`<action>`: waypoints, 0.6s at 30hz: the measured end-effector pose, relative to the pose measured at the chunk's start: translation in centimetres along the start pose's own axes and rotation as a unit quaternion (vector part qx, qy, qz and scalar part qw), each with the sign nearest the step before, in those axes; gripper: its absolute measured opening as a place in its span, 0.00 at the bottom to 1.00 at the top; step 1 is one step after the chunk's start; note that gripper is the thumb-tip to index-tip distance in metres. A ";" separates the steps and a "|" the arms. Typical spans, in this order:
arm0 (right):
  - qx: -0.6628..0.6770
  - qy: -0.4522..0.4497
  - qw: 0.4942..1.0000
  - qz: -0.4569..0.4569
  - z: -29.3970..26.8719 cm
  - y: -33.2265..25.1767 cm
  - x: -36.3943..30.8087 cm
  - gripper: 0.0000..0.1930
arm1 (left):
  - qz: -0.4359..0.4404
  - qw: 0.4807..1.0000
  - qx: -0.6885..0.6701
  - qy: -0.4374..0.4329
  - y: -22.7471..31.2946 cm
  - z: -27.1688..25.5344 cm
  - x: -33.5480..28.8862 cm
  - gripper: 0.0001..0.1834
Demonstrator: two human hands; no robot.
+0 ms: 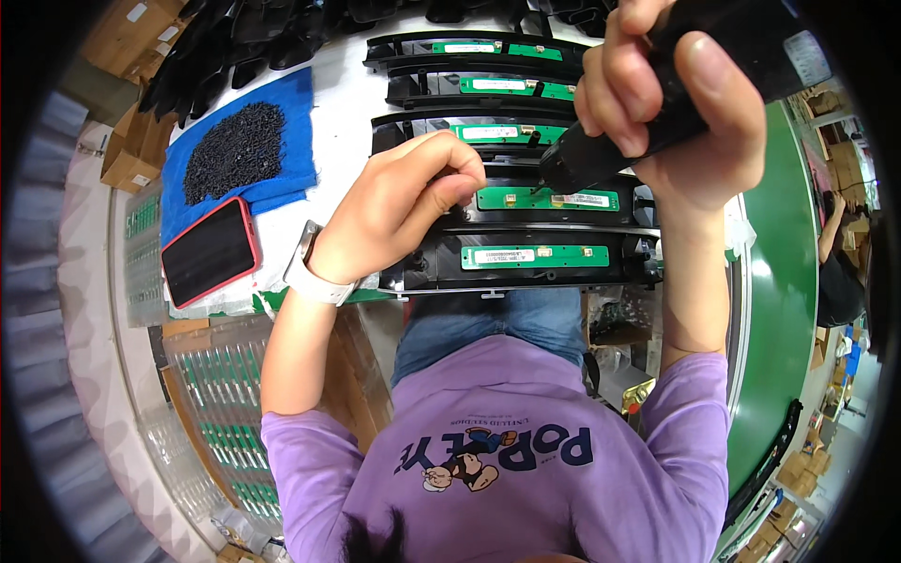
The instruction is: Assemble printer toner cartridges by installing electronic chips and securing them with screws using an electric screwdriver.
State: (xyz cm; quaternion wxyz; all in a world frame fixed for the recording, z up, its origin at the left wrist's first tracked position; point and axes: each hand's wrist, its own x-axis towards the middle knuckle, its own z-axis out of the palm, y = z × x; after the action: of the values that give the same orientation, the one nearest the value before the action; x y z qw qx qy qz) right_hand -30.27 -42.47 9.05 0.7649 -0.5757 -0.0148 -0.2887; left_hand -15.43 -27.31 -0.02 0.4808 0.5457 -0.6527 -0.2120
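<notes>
Several long black plastic housings, each carrying a narrow green circuit board, lie in a row on the white-covered table. My right hand [709,155] is wrapped round a black power screwdriver [601,155]. Its tapered tip points down and left at the circuit board [502,200] in the second-nearest housing [554,219]. Whether the bit touches a screw is too small to tell. At that housing's left end, my left hand [389,211] is closed, with thumb and forefinger pinched together; anything between them is hidden. The nearest housing [441,265] lies along the table's front edge.
On the left, a heap of small black screws [235,150] rests on a blue cloth [296,94]. A red-edged phone [211,253] lies before it. Dark plastic parts [253,47] fill the back. Trays of green boards [221,403] stand lower left; a green surface [779,281] runs along the right.
</notes>
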 end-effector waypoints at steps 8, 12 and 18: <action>-0.071 0.026 0.997 0.003 -0.2 0.7 -0.4 0.18 | -0.053 0.994 -0.091 0.012 -0.1 0.5 0.1 0.04; -0.063 0.031 0.997 0.006 -0.2 0.8 -0.4 0.16 | -0.082 0.987 -0.141 0.015 -0.2 0.7 0.1 0.05; -0.034 0.011 0.999 0.000 -0.3 0.5 -0.4 0.16 | -0.097 0.960 -0.262 0.037 -0.4 0.9 0.2 0.05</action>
State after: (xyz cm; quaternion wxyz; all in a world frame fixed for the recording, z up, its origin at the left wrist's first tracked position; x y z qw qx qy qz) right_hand -30.44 -42.53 8.36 0.7452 -0.5980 0.0035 -0.2951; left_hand -15.99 -27.87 -0.64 0.6077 0.4694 -0.4998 -0.4008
